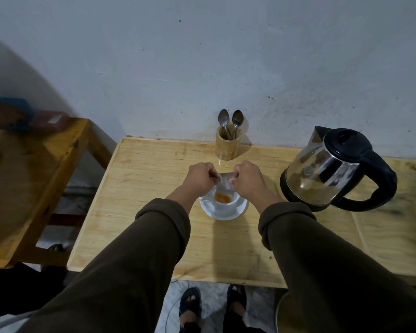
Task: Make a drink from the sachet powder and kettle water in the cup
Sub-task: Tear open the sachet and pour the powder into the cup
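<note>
at the centre of the frame both hands are pinched on one small sachet (222,180), the left hand (200,177) gripping its left edge and the right hand (247,179) its right, fingers curled tight so the packet is stretched between them. the sachet looks thin and pale, slightly crinkled, and is blurred, so any print on it can't be made out. it hangs just above a white cup (223,203), smooth and glossy, with a small heap of orange powder (223,198) lying in its bottom. the cup sits on a round white saucer (222,213), and the near wrists hide parts of both rims.

the counter (154,188) is pale grained wood with a raised lip. to the right of the cup stands a kettle (334,169), its shiny steel body mirroring the wood, with a matte black lid, handle and base. at the back edge, against the scuffed grey wall (202,56), a cylindrical wooden holder (227,141) keeps two metal spoons (229,121) bowl-up. dark brown sleeves (130,260) fill the lower frame. at the upper left a second wooden table (34,176) is cut off, with blurred blue and reddish shapes on it.
</note>
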